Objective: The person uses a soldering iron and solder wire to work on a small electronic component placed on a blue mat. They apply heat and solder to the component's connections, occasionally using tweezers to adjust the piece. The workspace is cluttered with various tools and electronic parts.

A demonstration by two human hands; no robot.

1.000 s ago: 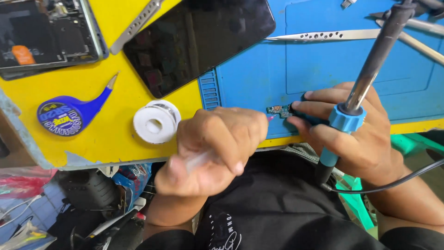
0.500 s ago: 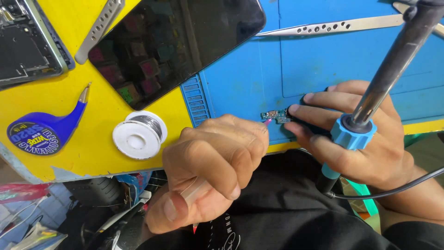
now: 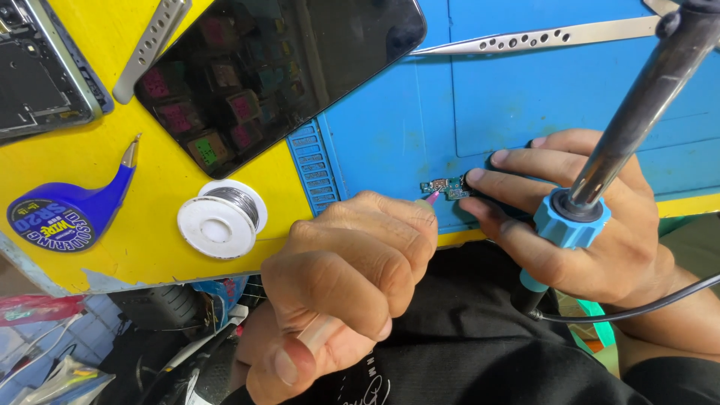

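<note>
A small green circuit board (image 3: 442, 186) lies on the blue work mat (image 3: 480, 97) near its front edge. My right hand (image 3: 637, 255) pins the board's right end with its fingertips. This hand also grips a soldering iron (image 3: 637, 112) by its blue collar, with the shaft pointing up and away from the board. My left hand (image 3: 345, 277) is closed around a thin clear applicator tube (image 3: 319, 334). The tube's pink tip (image 3: 429, 201) touches the left end of the board.
A dark phone (image 3: 277, 75) lies screen up across the yellow surface and the mat. A white solder spool (image 3: 220, 219) and a blue wick dispenser (image 3: 67, 214) sit to the left. Metal tweezers (image 3: 540, 37) lie at the back. An opened phone frame (image 3: 37, 75) is at top left.
My left hand has brought the applicator tip forward onto the board. My right hand still holds the board and the iron. The view has shifted slightly.
</note>
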